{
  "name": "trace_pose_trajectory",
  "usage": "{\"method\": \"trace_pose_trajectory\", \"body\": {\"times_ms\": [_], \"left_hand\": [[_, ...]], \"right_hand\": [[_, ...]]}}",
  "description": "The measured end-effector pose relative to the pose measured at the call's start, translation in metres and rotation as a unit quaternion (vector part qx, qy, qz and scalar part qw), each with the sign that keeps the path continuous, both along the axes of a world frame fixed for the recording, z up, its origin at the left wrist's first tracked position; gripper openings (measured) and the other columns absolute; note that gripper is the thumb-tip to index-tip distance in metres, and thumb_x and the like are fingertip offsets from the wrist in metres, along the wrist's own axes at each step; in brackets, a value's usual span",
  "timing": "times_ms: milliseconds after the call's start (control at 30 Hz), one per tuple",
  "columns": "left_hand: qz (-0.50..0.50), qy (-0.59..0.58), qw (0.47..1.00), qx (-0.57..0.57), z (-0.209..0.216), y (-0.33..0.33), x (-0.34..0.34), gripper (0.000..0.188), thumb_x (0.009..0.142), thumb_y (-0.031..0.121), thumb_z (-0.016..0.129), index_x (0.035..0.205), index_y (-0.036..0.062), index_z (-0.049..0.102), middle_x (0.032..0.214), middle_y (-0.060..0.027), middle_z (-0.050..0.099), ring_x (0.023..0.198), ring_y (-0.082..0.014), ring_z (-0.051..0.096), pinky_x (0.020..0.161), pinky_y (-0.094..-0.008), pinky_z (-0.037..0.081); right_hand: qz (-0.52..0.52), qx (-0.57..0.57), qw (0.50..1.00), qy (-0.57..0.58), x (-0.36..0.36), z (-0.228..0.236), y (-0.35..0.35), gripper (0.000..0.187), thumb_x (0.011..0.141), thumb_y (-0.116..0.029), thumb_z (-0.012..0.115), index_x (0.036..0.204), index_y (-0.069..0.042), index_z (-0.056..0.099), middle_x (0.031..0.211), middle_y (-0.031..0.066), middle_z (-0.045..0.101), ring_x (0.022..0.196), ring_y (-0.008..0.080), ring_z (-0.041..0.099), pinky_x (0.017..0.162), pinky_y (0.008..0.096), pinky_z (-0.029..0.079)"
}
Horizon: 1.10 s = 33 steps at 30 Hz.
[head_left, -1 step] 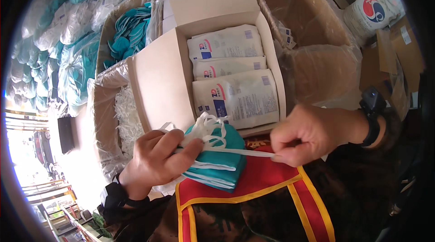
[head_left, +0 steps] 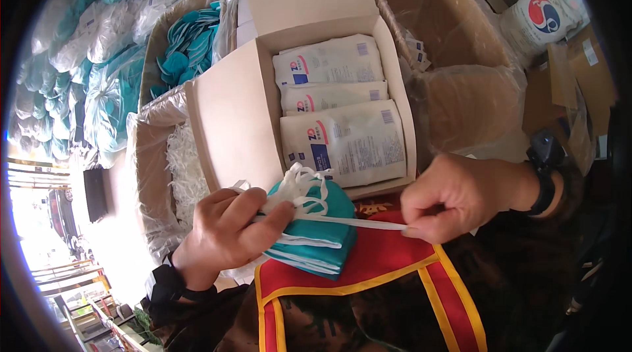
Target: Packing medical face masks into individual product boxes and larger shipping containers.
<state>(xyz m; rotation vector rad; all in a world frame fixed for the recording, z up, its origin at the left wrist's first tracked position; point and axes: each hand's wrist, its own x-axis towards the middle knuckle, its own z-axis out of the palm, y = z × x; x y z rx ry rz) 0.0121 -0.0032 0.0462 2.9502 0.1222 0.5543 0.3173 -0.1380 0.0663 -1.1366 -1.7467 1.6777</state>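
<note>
My left hand is closed around a small stack of teal face masks with white edges, its fingers pressing a bunch of white straps against the top. From that bunch one white strap runs taut across to my right hand, which pinches its end between thumb and curled fingers. The stack is held above the red apron with yellow trim that I wear. Just beyond my hands stands an open carton holding white printed packets in a row.
Left of the carton is a lined box of white straps; behind it, a box of loose teal pieces. Bagged teal and white goods are piled far left. A large plastic-lined box and a white sack stand at right.
My right hand has shifted slightly to the right with the strap's end, drawing out a little more of it. My left hand and the masks have hardly moved.
</note>
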Motion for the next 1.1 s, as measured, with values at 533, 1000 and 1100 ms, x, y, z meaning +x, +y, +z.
{"method": "trace_pose_trajectory", "body": {"times_ms": [533,1000,1100], "left_hand": [[-0.059,-0.015,0.998,0.017,0.007,-0.01,0.028,0.045,0.065,0.017,0.076,0.109,0.0141,0.065,0.079,-0.0031,0.053,0.056,-0.0147,0.062,0.052,-0.0268,0.057],[0.048,0.011,0.999,0.001,-0.001,0.014,-0.001,0.047,0.063,0.014,0.076,0.108,0.0089,0.063,0.078,-0.0048,0.055,0.057,-0.0201,0.062,0.052,-0.0322,0.054],[0.173,0.049,0.982,0.055,-0.008,0.035,-0.041,0.044,0.063,0.011,0.075,0.105,0.007,0.062,0.083,-0.0088,0.059,0.062,-0.0257,0.064,0.054,-0.0364,0.053]], "right_hand": [[-0.025,0.013,0.999,0.04,0.001,-0.024,0.019,0.013,0.087,-0.014,0.06,0.083,-0.002,0.061,0.07,0.0028,0.06,0.067,0.0078,0.053,0.063,0.0262,0.044],[-0.004,-0.012,1.0,-0.011,0.008,0.0,-0.002,0.023,0.093,-0.02,0.061,0.08,-0.002,0.054,0.066,0.0034,0.056,0.059,0.0115,0.05,0.056,0.0296,0.042],[-0.011,0.007,1.0,-0.015,0.035,0.006,-0.031,0.02,0.092,-0.018,0.061,0.08,-0.003,0.054,0.065,0.0031,0.056,0.056,0.0114,0.05,0.054,0.0286,0.041]]}}
